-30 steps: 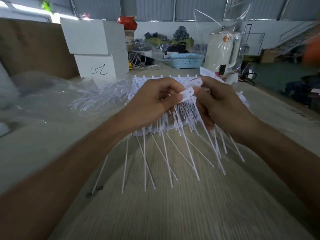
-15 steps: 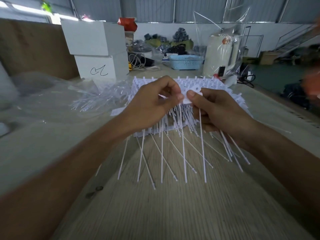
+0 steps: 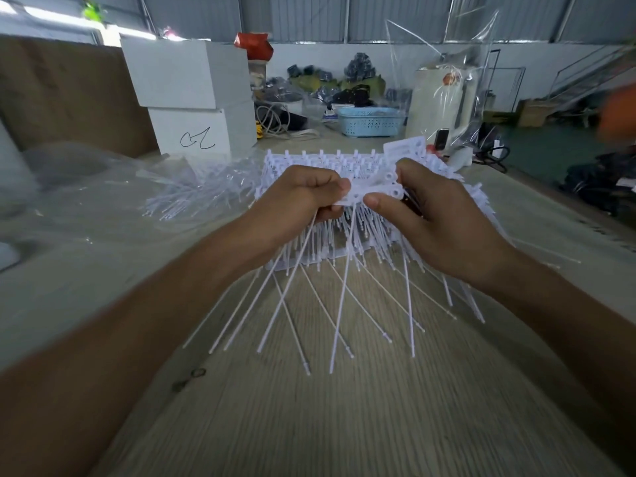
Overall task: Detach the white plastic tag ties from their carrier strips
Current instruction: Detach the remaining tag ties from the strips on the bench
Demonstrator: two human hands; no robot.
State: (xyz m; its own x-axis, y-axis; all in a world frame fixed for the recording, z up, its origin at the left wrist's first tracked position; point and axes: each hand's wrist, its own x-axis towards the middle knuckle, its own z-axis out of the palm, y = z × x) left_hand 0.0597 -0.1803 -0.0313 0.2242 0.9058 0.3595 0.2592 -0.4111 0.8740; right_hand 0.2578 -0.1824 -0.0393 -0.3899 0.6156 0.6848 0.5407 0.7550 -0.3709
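Warehouse workshop, corrugated metal walls [image 3: 292, 15], stacked white boxes [image 3: 192, 94], cluttered worktable [image 3: 309, 425]

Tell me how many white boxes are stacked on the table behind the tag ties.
2: the upper white box sits on the lower white box, the one with a black scribble, at the far left of the table. Others may be hidden.

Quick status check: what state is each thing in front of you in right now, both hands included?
left hand: grips the left end of the strip, fingers curled
right hand: pinches the right end of the strip
carrier strip: lifted, held between both hands, ties attached
tag ties: hanging down, fanned out
stack of strips: resting on the table behind the hands
blue basket: upright, contents hidden
white boxes: stacked, closed
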